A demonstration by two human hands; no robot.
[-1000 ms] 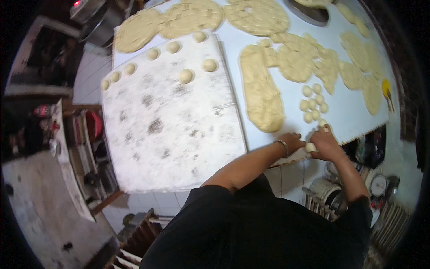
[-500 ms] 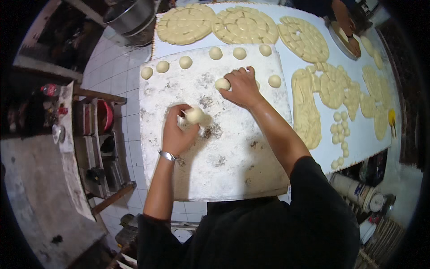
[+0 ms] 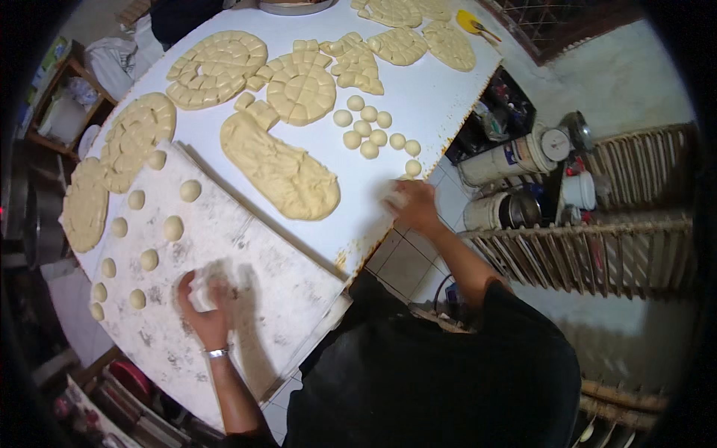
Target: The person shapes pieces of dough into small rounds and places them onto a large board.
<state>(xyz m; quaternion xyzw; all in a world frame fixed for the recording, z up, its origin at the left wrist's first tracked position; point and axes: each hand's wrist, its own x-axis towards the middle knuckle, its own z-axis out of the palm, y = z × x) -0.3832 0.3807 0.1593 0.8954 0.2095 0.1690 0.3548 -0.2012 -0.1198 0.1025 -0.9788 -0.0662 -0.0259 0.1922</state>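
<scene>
My left hand point(image 3: 205, 312) hovers above the floured board point(image 3: 276, 299), fingers apart and nothing between them; a metal bracelet circles its wrist. Several round dough balls point(image 3: 173, 228) sit in two loose rows on the board's far-left part, the nearest just beyond my left fingers. At the right edge of the white table point(image 3: 358, 201), my right hand point(image 3: 415, 206) reaches toward a cluster of smaller dough balls point(image 3: 362, 128). Its fingers are smeared by motion beside the closest dough ball point(image 3: 413, 168). Whether they hold anything is not visible.
A long dough slab point(image 3: 280, 168) lies beyond the board. Flat dough rounds cut into pieces point(image 3: 301, 88) cover the far table. A yellow scraper point(image 3: 469, 21) rests at the far corner. Right of the table stand a white bucket point(image 3: 500, 160), a dial scale point(image 3: 556, 144) and slatted racks point(image 3: 590, 257).
The view has swung right. My right hand has left the dough ball on the board and moved to the table's right edge. The ball in my left hand has been let go.
</scene>
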